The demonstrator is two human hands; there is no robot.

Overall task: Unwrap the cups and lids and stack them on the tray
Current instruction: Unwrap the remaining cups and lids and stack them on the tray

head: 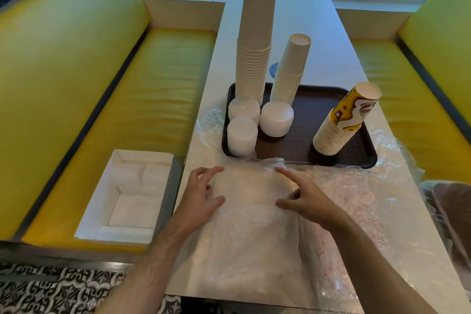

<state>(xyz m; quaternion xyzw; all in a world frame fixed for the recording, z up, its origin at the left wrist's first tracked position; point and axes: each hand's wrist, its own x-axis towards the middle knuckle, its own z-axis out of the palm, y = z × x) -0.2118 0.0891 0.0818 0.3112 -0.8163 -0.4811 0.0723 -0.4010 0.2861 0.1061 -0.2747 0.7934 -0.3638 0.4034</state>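
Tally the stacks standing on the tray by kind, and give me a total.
On the brown tray:
Plain brown cup stacks: 2, the tall one and the shorter one
Yellow patterned cup stacks: 1
White lid stacks: 3
Total: 6 stacks

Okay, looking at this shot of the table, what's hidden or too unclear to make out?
Head view only:
- Contents of the plastic bag under the left hand and right hand: the cloudy film blurs them.
- Tray far rim: hidden behind the cup stacks.
- Count of lids: edges too fine.
- Box on the bench: its white insides blur together.
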